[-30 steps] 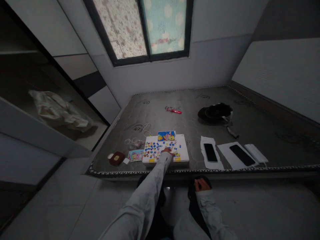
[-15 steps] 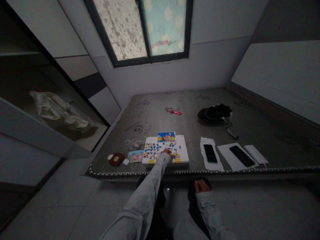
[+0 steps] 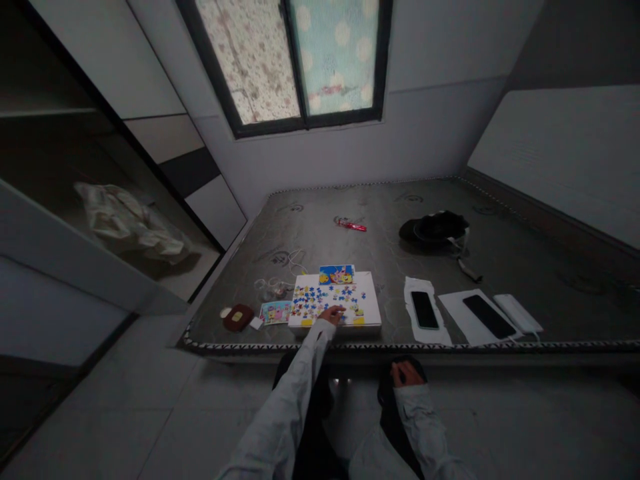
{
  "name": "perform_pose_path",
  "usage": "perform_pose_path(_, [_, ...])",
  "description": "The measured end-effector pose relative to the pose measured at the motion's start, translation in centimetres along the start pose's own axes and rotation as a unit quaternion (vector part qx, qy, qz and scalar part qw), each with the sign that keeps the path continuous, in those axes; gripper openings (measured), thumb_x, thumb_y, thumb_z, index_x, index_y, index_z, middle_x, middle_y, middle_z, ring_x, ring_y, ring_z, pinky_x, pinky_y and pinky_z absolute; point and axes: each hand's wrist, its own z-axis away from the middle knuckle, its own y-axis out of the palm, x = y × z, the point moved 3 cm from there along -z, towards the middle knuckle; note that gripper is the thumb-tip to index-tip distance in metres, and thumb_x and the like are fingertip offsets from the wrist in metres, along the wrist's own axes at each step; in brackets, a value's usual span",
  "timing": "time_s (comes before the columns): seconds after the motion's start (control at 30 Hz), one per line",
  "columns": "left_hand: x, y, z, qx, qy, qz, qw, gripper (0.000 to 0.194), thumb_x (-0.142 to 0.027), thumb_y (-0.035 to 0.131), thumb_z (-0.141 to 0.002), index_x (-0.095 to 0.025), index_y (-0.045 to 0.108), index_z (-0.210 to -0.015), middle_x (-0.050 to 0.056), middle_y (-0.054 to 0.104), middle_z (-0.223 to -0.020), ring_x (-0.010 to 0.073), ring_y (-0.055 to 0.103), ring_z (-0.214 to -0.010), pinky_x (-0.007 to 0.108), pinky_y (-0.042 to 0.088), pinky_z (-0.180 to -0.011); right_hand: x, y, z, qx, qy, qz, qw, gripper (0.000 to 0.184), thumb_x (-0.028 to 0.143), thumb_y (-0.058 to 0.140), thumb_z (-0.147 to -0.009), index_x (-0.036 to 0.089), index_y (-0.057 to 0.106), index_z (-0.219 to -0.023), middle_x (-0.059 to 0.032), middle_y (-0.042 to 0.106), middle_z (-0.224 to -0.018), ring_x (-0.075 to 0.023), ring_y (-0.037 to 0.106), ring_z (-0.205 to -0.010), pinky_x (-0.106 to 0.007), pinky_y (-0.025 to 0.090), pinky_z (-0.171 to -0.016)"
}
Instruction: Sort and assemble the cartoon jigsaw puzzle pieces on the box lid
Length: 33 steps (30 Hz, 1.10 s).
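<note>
My left hand (image 3: 333, 315) reaches over the lower part of a white box (image 3: 371, 300) that bears scattered jigsaw pieces (image 3: 310, 295). Its fingers point right and are drawn together near the fingertips; whatever they pinch, if anything, is too small to make out. A few joined yellow and blue pieces (image 3: 357, 311) lie just right of the fingertips. At the box's back edge lies a cartoon picture card (image 3: 337, 274). My right hand (image 3: 407, 375) rests on my right knee, fingers curled in, with no object showing in it.
Left of the box are a second picture card (image 3: 276, 312), a brown pouch (image 3: 238, 317) and a white cable (image 3: 295, 261). Two phones (image 3: 424, 310) lie on white paper to the right, beside a white power bank (image 3: 515, 313). Farther back are a black cap (image 3: 435, 228) and a red item (image 3: 353, 226).
My left hand has drawn back slightly from the pieces, its fingers now more sideways over the box. My right hand stays on the knee. The whole view has shifted a little.
</note>
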Motion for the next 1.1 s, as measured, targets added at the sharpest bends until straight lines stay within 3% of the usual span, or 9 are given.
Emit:
perform_pose_path(0.4, [-2.4,-0.5,6.3,-0.085,0.039,0.051,0.994,0.02,-0.029,0.073,-0.094,-0.015,0.073,-0.107,0.003,0.078,-0.096,0.0175,0.074,-0.092,0.039,0.06,-0.091,2.3,-1.9,-0.9,0.041,0.011,-0.078,0.996,0.079,0.088,0.029,-0.09,0.024,0.064,-0.06,-0.0096,0.067,-0.066,-0.0229,0.064,-0.064,-0.036,0.047,-0.063])
perform_pose_path(0.57, [-3.6,-1.6,10.1,-0.116,0.084,0.075,0.987,0.018,-0.022,0.08,-0.082,-0.021,0.078,-0.1,0.002,0.082,-0.094,0.017,0.077,-0.092,0.023,0.057,-0.077,7.0,-2.8,-2.4,0.098,-0.03,-0.148,0.984,0.068,0.081,0.041,-0.091,0.024,0.066,-0.063,-0.0057,0.068,-0.064,-0.0185,0.063,-0.06,-0.031,0.047,-0.058])
perform_pose_path(0.73, [-4.7,-2.4,13.4,-0.133,0.108,0.065,0.983,0.018,-0.032,0.082,-0.079,-0.025,0.081,-0.096,0.0,0.083,-0.093,0.0144,0.073,-0.074,0.021,0.053,-0.065,13.8,-3.1,-4.6,0.12,-0.056,-0.226,0.965,0.052,0.068,0.051,-0.094,0.023,0.077,-0.092,-0.0068,0.078,-0.09,-0.019,0.07,-0.079,-0.029,0.056,-0.073])
perform_pose_path(0.83, [-5.0,-3.1,14.9,-0.143,0.115,0.051,0.982,0.021,-0.037,0.084,-0.077,-0.026,0.08,-0.095,-0.001,0.082,-0.093,0.0116,0.067,-0.064,0.021,0.053,-0.064,16.9,-3.5,-5.1,0.122,-0.05,-0.265,0.955,0.05,0.063,0.05,-0.097,0.022,0.077,-0.112,-0.007,0.078,-0.096,-0.0179,0.071,-0.079,-0.028,0.056,-0.07])
perform_pose_path(1.0, [-4.8,-4.2,16.2,-0.164,0.112,0.036,0.98,0.024,-0.042,0.082,-0.078,-0.026,0.08,-0.096,0.0,0.082,-0.093,0.0112,0.064,-0.061,0.022,0.054,-0.066,19.5,-4.5,-5.4,0.12,-0.035,-0.302,0.945,0.048,0.06,0.056,-0.095,0.02,0.076,-0.113,-0.01,0.078,-0.103,-0.0198,0.072,-0.085,-0.026,0.056,-0.063])
perform_pose_path(1.1, [-4.5,-4.3,16.4,-0.163,0.116,0.041,0.979,0.022,-0.039,0.083,-0.078,-0.027,0.08,-0.096,0.0,0.082,-0.092,0.0112,0.065,-0.061,0.022,0.054,-0.067,20.1,-4.7,-5.8,0.126,-0.032,-0.307,0.943,0.049,0.058,0.061,-0.093,0.021,0.075,-0.12,-0.0085,0.078,-0.097,-0.0192,0.072,-0.083,-0.026,0.055,-0.064])
